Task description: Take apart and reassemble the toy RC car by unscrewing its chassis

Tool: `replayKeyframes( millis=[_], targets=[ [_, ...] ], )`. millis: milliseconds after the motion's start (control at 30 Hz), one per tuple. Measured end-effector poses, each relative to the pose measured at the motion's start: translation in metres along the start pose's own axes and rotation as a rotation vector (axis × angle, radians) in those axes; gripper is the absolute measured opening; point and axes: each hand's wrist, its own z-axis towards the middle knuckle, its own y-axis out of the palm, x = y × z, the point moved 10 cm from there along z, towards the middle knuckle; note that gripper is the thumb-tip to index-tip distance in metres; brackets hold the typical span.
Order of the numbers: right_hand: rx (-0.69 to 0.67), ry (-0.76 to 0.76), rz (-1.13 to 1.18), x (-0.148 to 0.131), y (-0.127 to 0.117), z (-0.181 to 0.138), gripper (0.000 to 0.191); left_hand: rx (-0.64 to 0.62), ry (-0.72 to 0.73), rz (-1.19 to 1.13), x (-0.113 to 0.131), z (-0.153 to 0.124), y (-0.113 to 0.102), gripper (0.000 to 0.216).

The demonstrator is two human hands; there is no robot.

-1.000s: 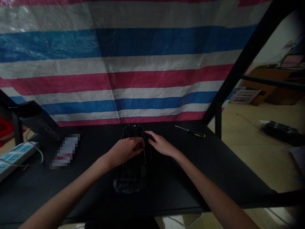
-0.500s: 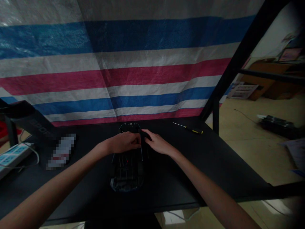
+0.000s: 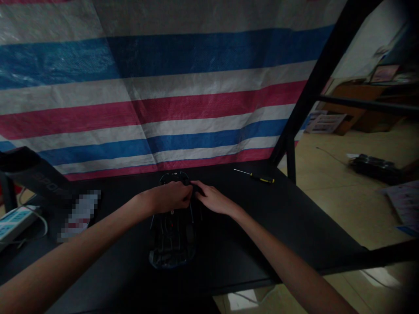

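A dark toy car (image 3: 172,250), its underside up with wires and chassis parts showing, lies lengthwise on the black table (image 3: 235,244). Over its far half is my left hand (image 3: 170,196), fingers curled and pinched at the car's far right corner. What those fingertips hold is hidden. My right hand (image 3: 212,199) grips that same corner from the right side, thumb and fingers around a dark part that looks like a wheel. The two hands nearly touch. Poor light blurs the detail between them.
To the right lies a screwdriver (image 3: 262,178) with a black and yellow handle. At left are a blurred-out flat item (image 3: 81,211), a dark bottle marked SPOR (image 3: 42,174) and a white power strip (image 3: 18,222). A striped tarp (image 3: 196,104) hangs behind the table.
The whole view has shifted slightly, so the table's things sit a little further left. My left hand stays curled at the car's corner, and the right hand keeps its grip there.
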Motion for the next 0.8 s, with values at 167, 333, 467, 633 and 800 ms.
replayKeyframes(
  millis=[167, 333, 467, 633, 800],
  targets=[
    [0.000, -0.003, 0.004, -0.001, 0.001, -0.001, 0.048, 0.029, 0.034, 0.107, 0.011, -0.003, -0.003, 0.007],
    [-0.003, 0.001, -0.001, 0.001, 0.001, -0.001, 0.048, 0.004, 0.025, 0.209, 0.016, 0.001, -0.003, 0.007],
    [-0.012, -0.005, 0.001, 0.000, 0.002, 0.000, 0.048, -0.008, -0.001, 0.227, 0.012, 0.004, -0.005, 0.010],
    [-0.030, -0.027, 0.008, -0.007, 0.001, 0.000, 0.045, 0.042, 0.020, 0.209, 0.005, 0.005, -0.010, 0.017],
    [-0.027, -0.025, 0.002, -0.007, -0.003, 0.001, 0.045, 0.069, 0.052, 0.078, -0.008, 0.007, -0.012, 0.014]
  ],
)
